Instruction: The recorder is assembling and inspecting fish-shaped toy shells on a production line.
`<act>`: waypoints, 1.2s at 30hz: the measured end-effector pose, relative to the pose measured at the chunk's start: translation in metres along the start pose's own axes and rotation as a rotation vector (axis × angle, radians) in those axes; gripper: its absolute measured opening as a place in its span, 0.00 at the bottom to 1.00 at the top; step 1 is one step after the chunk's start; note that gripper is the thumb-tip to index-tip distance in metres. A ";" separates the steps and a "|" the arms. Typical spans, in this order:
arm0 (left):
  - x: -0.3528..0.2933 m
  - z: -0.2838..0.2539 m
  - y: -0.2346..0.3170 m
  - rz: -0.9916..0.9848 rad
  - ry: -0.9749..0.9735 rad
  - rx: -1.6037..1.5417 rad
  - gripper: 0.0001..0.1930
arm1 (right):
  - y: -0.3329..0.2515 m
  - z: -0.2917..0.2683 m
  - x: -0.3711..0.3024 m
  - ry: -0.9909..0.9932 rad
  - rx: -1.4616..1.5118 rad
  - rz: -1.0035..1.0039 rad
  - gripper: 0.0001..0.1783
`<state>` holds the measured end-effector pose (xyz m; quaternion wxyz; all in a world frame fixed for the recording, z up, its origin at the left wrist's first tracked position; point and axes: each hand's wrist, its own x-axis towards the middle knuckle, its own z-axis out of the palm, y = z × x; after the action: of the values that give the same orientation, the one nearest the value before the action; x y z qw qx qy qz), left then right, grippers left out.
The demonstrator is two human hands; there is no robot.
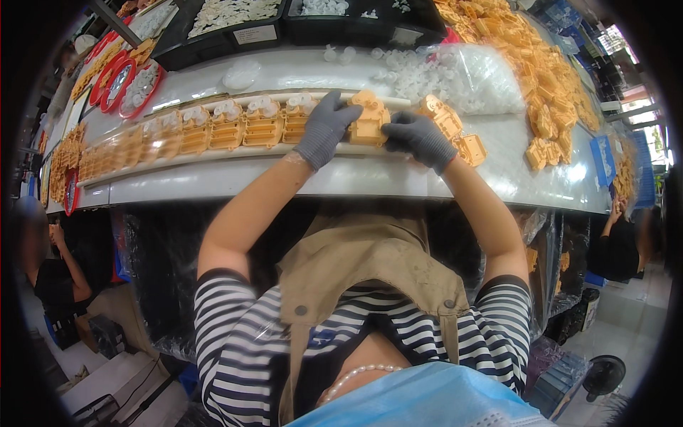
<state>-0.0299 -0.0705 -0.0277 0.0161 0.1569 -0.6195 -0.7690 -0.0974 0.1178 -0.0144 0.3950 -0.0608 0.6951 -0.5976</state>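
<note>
My gloved left hand [326, 129] grips the left side of an orange plastic casing part [369, 127] at the right end of a row. On its right edge, my gloved right hand [421, 135] pinches the same part. Stretching leftward from my left hand is a row of similar orange parts [226, 129], laid between two pale rails [235, 154]. Translucent white pieces [265, 107] sit on the upper ends of several of them. Two loose orange parts [442, 117] lie just right of my right hand. My fingers partly hide the held part's edges.
Loose translucent pieces [420, 75] and a clear plastic bag [487, 80] lie beyond my right hand. A big heap of orange parts [544, 107] covers the right side. Black bins [220, 39] stand at the back, red baskets [140, 92] at far left. People sit at both sides.
</note>
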 end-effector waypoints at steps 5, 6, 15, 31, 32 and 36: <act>0.007 0.006 0.001 -0.050 -0.122 -0.032 0.23 | 0.001 -0.005 -0.002 -0.008 0.006 -0.064 0.14; 0.001 0.009 0.004 -0.128 -0.197 -0.254 0.26 | 0.000 -0.005 -0.007 -0.004 0.008 -0.070 0.14; -0.063 0.038 0.001 0.299 -0.280 -0.221 0.29 | 0.037 0.026 -0.051 0.287 0.034 -0.782 0.24; -0.110 0.052 0.012 0.621 -0.354 0.055 0.23 | 0.009 0.035 -0.109 0.225 -0.206 -1.082 0.23; -0.111 0.053 0.012 0.657 -0.331 0.081 0.23 | 0.009 0.036 -0.110 0.232 -0.174 -1.069 0.22; -0.112 0.053 0.016 0.720 -0.275 0.189 0.23 | 0.008 0.038 -0.108 0.245 -0.172 -1.063 0.21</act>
<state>0.0600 0.0001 0.0219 0.1871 -0.1741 -0.6994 -0.6675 0.0025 0.1504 0.0312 -0.0514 -0.3656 0.6557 -0.6586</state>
